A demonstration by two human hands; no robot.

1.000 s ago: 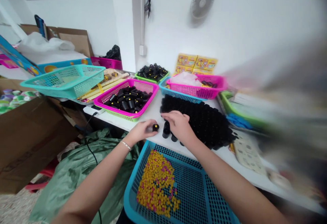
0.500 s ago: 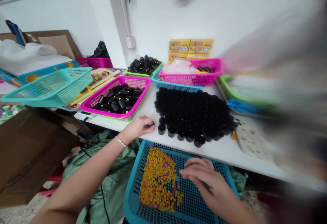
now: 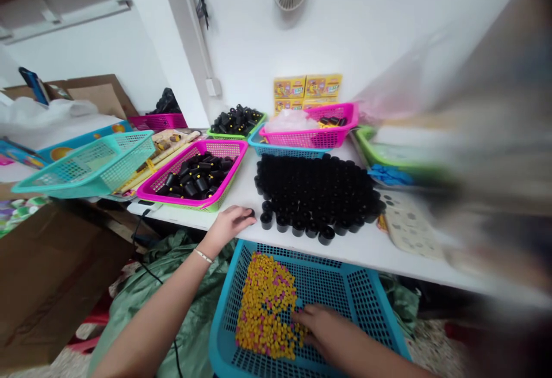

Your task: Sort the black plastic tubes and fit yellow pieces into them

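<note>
My left hand point(image 3: 228, 227) is closed on a small black cup point(image 3: 251, 213) over the table's front edge. Just right of it stand black cups point(image 3: 317, 194), packed in a dense block with a looser row in front. Below the table edge, a blue basket point(image 3: 362, 297) holds many small yellow and pink pieces point(image 3: 265, 309), mostly on its left side. My right hand point(image 3: 325, 329) reaches into this basket, its fingertips down at the right edge of the pieces. Its thumb and fingers are apart, and I see nothing gripped between them.
A pink basket point(image 3: 149, 189) of black cups with yellow bits stands left on the white table point(image 3: 241, 194). Behind are a green basket point(image 3: 263, 118) of black parts, another pink basket point(image 3: 351, 119) and yellow boxes point(image 3: 323, 86). An empty teal basket point(image 3: 81, 179) sits far left.
My right hand has gone down from above the blue basket to the small pieces in it. My left hand still holds its black cup beside the block. The view has tilted up slightly.
</note>
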